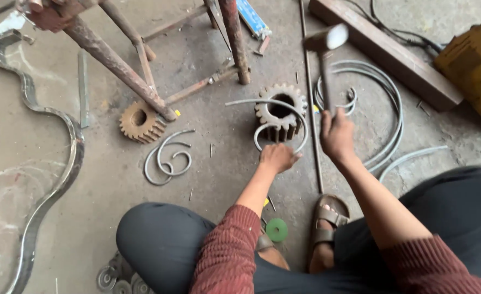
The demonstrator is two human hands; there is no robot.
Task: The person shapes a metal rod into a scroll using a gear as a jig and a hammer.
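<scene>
1. You are squatting on the concrete floor (219, 179), knees in dark trousers and maroon sleeves nearest the camera; a small green disc (276, 230) is lying by your sandalled foot (327, 218).
2. Your left hand (277, 158) is clenching the near end of a curled steel rod (284, 121) — the scroll's loop is lying over the upright gear (280, 110), and its free tail is running away to the left, roughly level across the view.
3. Your right hand (337, 136) is gripping the handle of a hammer (325, 60). Its long axis is standing almost straight up the view, the handle rising from your fist and the head (327, 38) raised above and beyond the gear, its bright face pointing up and to the right.
4. Just left of the work, a finished scroll piece (167, 158) is lying flat, and a second rusty gear (141, 121) is resting against a leg of the rusted stand (121, 65).
5. Beyond your right hand, curved rods (393, 103) are arcing across the floor — further off, a steel beam (387, 51) and a cardboard box (477, 65) are sitting at the top right.
6. At the far left, a wavy flat bar (61, 179) is snaking along the floor.
</scene>
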